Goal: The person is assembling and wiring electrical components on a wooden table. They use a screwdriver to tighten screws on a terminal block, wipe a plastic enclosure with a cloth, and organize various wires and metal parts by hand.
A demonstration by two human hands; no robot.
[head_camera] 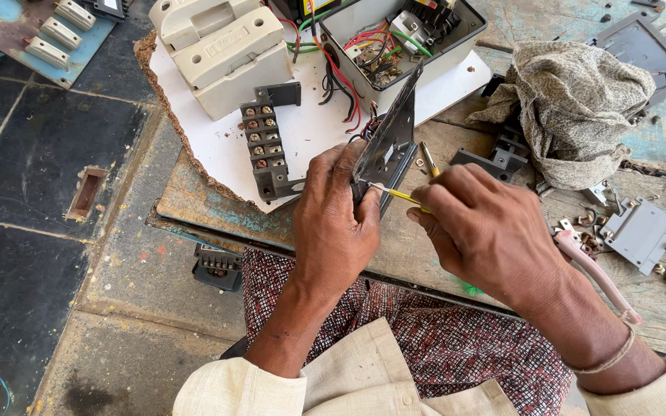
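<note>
My left hand [338, 223] grips the lower end of a dark grey metal cover plate [391, 131], held tilted on edge, with wires running from it into an open grey electrical box [456, 46]. My right hand [481, 231] is closed on a yellow-handled screwdriver [404, 197] whose thin shaft points left and touches the plate beside my left thumb. A second yellow screwdriver [428, 159] lies on the wooden board just behind my right hand.
A black terminal block [265, 139] and cream switch housings [225, 50] sit on a white sheet [310, 131]. A crumpled cloth [572, 108], grey plastic parts [641, 231], pink-handled pliers [595, 273] and loose screws lie to the right. Dark tiled floor is at left.
</note>
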